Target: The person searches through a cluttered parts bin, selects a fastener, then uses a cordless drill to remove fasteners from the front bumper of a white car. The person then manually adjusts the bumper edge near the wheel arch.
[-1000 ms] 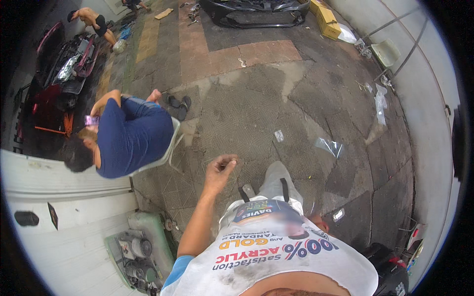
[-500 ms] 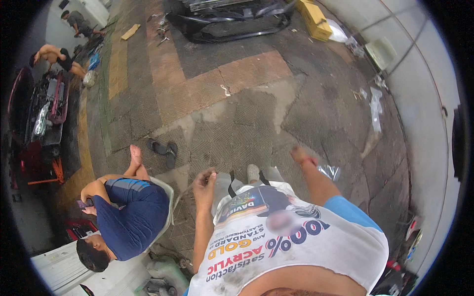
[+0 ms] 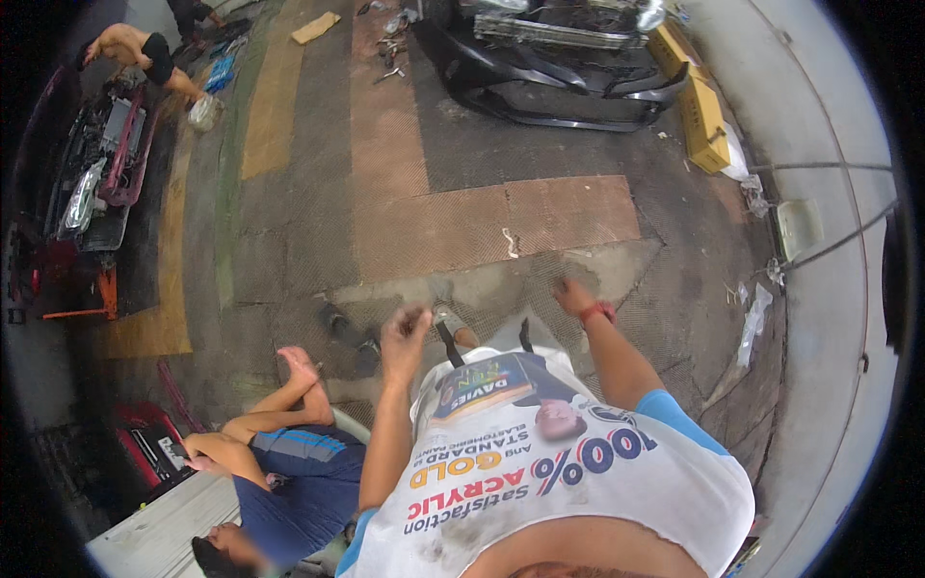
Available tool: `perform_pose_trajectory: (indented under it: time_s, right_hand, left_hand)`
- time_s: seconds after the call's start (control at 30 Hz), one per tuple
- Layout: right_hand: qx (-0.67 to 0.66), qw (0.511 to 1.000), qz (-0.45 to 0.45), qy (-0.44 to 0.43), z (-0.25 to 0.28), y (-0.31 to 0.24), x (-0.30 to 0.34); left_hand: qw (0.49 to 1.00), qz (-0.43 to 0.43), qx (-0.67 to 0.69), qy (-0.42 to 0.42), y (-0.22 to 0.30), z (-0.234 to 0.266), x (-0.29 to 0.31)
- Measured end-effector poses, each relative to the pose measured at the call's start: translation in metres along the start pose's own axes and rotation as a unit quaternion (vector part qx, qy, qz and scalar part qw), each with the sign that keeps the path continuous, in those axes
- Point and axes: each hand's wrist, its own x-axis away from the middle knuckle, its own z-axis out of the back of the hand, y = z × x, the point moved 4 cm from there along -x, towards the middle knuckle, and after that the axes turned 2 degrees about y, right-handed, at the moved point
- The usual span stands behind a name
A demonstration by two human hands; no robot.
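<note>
My left hand [image 3: 406, 335] is raised in front of my body, its fingers curled in toward the thumb. Anything it might hold is too small to make out. Farther right, my right hand [image 3: 576, 299] hangs out over the floor with a red band [image 3: 601, 312] at the wrist; its fingers are blurred, so their closure is unclear. Between the hands lies the lower part of my white printed shirt [image 3: 540, 462], with dark straps [image 3: 449, 344] near its hem. One light grey shoe [image 3: 449, 318] shows just beyond the hem.
A person in dark blue [image 3: 299, 501] sits close on my left, near dark sandals [image 3: 349, 337]. Ahead stands a car front with a black bumper [image 3: 559, 96], beside a yellow box [image 3: 704, 125]. Another person [image 3: 135, 53] bends by a dismantled red car [image 3: 106, 164]. A wall [image 3: 829, 125] runs along the right.
My view has shifted forward: the car front, box and wall now stand nearer. The sandals and seated person have slid lower in view. My left hand has risen a little, still curled.
</note>
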Motion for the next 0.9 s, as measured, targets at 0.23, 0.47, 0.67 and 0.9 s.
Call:
perform_pose_trajectory:
  time_s: [0.23, 0.47, 0.67, 0.9]
  right_hand:
    - [0.193, 0.945, -0.059, -0.258, -0.089, 0.136, 0.003]
    - [0.202, 0.921, -0.089, -0.321, -0.006, 0.048, -0.234]
    - [-0.033, 0.998, 0.012, 0.058, 0.220, -0.270, -0.563]
    - [-0.036, 0.954, 0.226, 0.195, 0.435, -0.596, -0.735]
  left_hand:
    - [0.997, -0.028, -0.007, 0.071, 0.103, 0.073, -0.213]
    - [0.985, 0.069, 0.005, 0.159, 0.116, 0.070, -0.416]
    - [0.994, 0.046, -0.019, 0.102, 0.188, 0.058, -0.573]
    - [0.995, 0.015, 0.024, 0.097, 0.236, 0.097, -0.755]
